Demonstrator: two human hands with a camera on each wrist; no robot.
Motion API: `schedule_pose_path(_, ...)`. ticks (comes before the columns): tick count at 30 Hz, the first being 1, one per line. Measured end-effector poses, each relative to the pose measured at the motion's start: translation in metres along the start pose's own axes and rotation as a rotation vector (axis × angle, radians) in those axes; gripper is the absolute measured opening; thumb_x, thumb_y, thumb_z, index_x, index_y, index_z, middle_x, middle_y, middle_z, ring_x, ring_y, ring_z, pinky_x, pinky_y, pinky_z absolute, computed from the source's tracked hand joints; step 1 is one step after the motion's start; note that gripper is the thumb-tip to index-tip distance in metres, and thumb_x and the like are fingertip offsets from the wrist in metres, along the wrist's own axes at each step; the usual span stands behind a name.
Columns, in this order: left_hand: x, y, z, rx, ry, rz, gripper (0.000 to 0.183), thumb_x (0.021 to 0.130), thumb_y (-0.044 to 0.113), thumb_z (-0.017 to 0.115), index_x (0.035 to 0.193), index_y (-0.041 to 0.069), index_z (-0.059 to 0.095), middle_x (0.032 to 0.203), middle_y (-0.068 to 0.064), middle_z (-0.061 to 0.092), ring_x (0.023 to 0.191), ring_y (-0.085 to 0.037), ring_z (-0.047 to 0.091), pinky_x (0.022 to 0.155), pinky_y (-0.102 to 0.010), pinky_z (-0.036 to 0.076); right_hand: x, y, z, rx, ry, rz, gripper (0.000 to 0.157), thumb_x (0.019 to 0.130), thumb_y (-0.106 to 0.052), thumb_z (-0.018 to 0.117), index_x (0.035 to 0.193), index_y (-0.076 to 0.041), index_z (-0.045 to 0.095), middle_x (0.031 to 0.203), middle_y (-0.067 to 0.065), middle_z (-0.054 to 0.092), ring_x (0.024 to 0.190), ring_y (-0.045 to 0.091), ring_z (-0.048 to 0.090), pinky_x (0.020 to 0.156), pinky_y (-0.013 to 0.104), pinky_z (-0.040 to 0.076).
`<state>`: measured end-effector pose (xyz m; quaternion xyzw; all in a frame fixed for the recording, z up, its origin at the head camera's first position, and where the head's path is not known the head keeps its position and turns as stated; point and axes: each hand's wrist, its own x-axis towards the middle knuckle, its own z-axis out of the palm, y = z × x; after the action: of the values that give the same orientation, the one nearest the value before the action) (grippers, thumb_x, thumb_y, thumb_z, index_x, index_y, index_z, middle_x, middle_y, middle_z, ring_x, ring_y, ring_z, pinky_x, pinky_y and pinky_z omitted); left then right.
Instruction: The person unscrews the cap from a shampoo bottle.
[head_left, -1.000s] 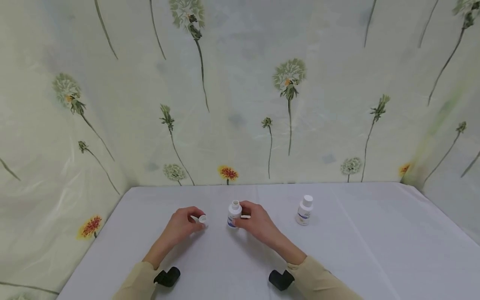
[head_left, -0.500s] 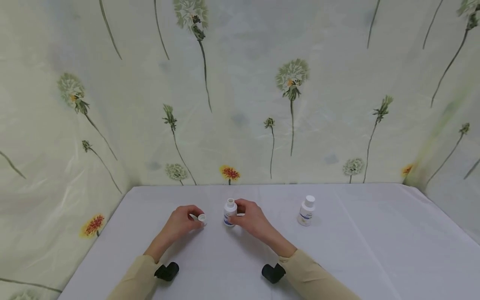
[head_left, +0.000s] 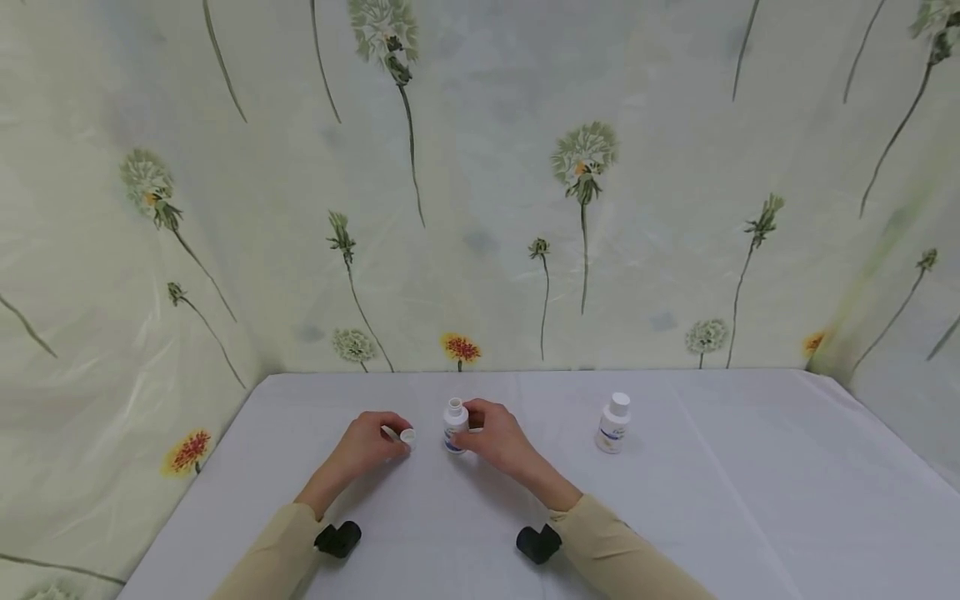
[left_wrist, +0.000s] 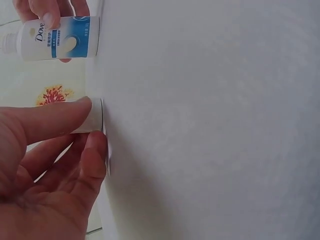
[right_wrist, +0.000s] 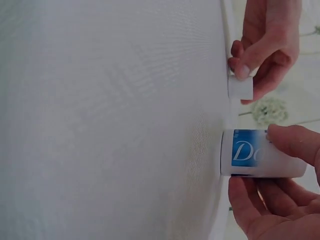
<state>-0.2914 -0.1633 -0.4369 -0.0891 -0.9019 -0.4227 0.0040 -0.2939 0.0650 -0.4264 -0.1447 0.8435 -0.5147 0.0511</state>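
My left hand (head_left: 367, 446) pinches a small white bottle cap (head_left: 407, 437) between thumb and fingers, right at the tabletop. In the left wrist view the thumb lies over the cap (left_wrist: 92, 117). To its right, my right hand (head_left: 497, 435) grips a white Dove bottle (head_left: 454, 431) by its side; the bottle stands upright, uncapped, with its open neck facing up. Its blue-and-white label (left_wrist: 70, 40) shows in the left wrist view. The right wrist view shows the bottle's base (right_wrist: 227, 152) at the table surface. A short gap separates cap and bottle.
A second white bottle (head_left: 613, 423), with its cap on, stands upright to the right of my right hand. A white cloth covers the table (head_left: 712, 500). Behind it hangs a dandelion-print curtain (head_left: 480, 283). Black wrist cameras (head_left: 538, 543) sit at both sleeves.
The right hand has shifted a little to the left with the open bottle, bringing it closer to the cap. The left hand has stayed nearly in place, holding the cap.
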Motion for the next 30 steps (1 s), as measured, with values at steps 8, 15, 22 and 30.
schedule_pose_path(8,-0.002,-0.003,0.001,-0.007,0.002,0.015,0.028,0.077,-0.003,0.077,0.103,0.004,0.072,0.089,-0.002,0.068,0.071,-0.014,0.058,0.064,-0.031,0.049,0.000,0.000,0.001,0.000,-0.022,0.012,0.043,0.086,-0.012,0.075,0.124,-0.001,0.059,0.118,0.010,0.064,0.110,0.028,0.058,0.094,0.048,0.049)
schedule_pose_path(15,-0.009,-0.004,-0.004,-0.053,0.019,-0.011,0.027,0.080,0.000,0.075,0.107,0.004,0.071,0.094,-0.003,0.068,0.079,-0.016,0.062,0.064,-0.030,0.053,-0.005,0.003,-0.006,-0.010,-0.011,-0.016,0.045,0.085,-0.010,0.075,0.126,-0.001,0.059,0.122,0.011,0.063,0.113,0.030,0.059,0.094,0.045,0.049)
schedule_pose_path(22,-0.021,-0.005,-0.010,-0.132,0.025,-0.018,0.027,0.081,-0.001,0.074,0.107,0.001,0.069,0.096,-0.008,0.069,0.086,-0.021,0.065,0.067,-0.031,0.054,-0.019,0.007,-0.017,0.011,-0.003,-0.001,0.044,0.086,-0.008,0.074,0.127,-0.001,0.058,0.125,0.015,0.062,0.117,0.033,0.058,0.095,0.045,0.049)
schedule_pose_path(30,-0.031,-0.001,-0.011,-0.092,0.026,-0.031,0.019,0.082,0.000,0.073,0.099,0.007,0.070,0.095,-0.002,0.067,0.086,-0.018,0.064,0.069,-0.031,0.053,-0.034,0.013,-0.027,0.037,0.016,0.021,0.043,0.089,-0.009,0.071,0.129,0.000,0.057,0.126,0.014,0.062,0.117,0.031,0.058,0.095,0.044,0.049)
